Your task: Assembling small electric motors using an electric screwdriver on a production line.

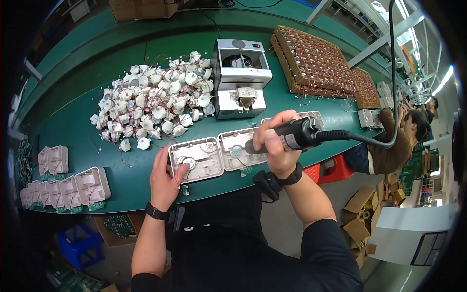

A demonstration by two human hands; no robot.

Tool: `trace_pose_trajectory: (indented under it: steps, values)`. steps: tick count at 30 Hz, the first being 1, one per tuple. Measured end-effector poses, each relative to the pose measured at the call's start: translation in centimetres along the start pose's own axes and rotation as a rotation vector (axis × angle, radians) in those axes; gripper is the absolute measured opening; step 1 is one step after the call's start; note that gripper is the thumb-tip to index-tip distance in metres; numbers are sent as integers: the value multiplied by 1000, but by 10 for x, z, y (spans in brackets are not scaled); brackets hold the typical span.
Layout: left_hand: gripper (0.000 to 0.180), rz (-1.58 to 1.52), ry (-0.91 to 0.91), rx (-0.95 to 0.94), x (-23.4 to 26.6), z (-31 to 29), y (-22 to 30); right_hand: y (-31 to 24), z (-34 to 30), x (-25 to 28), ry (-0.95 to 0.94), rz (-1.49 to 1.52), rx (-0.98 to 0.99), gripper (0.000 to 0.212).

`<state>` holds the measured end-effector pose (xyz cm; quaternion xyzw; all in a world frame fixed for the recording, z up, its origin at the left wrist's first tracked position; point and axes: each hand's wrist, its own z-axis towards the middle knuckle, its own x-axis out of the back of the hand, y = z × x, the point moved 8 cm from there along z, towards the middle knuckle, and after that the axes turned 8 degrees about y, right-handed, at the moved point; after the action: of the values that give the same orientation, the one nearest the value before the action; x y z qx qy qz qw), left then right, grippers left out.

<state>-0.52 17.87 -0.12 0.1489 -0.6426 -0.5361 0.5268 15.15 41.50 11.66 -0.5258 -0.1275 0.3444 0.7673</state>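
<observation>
Far left, along the near edge of the long green table (pixel 73 112), sits a row of finished white plastic housings (pixel 73 187), closed side up, with small green circuit boards peeking out beneath them. Just past them, further back on the table, a big heap of small round white motors with thin red wires (pixel 155 100) spreads wide.

Now the left hand (pixel 168 177): it lies flat on the near left corner of an open grey plastic housing tray (pixel 195 159), fingers (pixel 181 168) spread slightly apart and pressing down beside a small round white motor seated in the tray (pixel 188 163). Nothing is gripped here; the hand simply pins the tray to the table at its near edge, right in front of the person.

Just right of that tray, touching it, lies a second open grey housing (pixel 237 148), also with a round part inside. Behind both, further back, stands a boxy silver and white machine (pixel 241 85).

The right hand (pixel 273 141) hovers over the second housing, fingers wrapped tight around a black electric screwdriver (pixel 292 136), held nearly level, its tip pointing left and down toward the trays. A black coiled cable (pixel 369 138) runs off its rear to the right and climbs upward.

Far right, brown slotted trays packed with parts (pixel 316 61) rest on the table, and another person in a brown top (pixel 394 146) works beyond.
</observation>
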Motion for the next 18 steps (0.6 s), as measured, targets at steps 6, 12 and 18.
trace_pose_trajectory:
  steps: [6, 12, 18]
  values:
    - [70, -10, 4, -4, -2, 2, 0, 4, 6, -1, 3, -75, 16, 26]
    - [70, 2, 1, -21, -1, 1, 2, 4, 9, -13, 7, -258, -3, 21]
    - [69, -5, 14, -49, -1, 2, 4, 2, 6, -17, -64, -268, 94, 19]
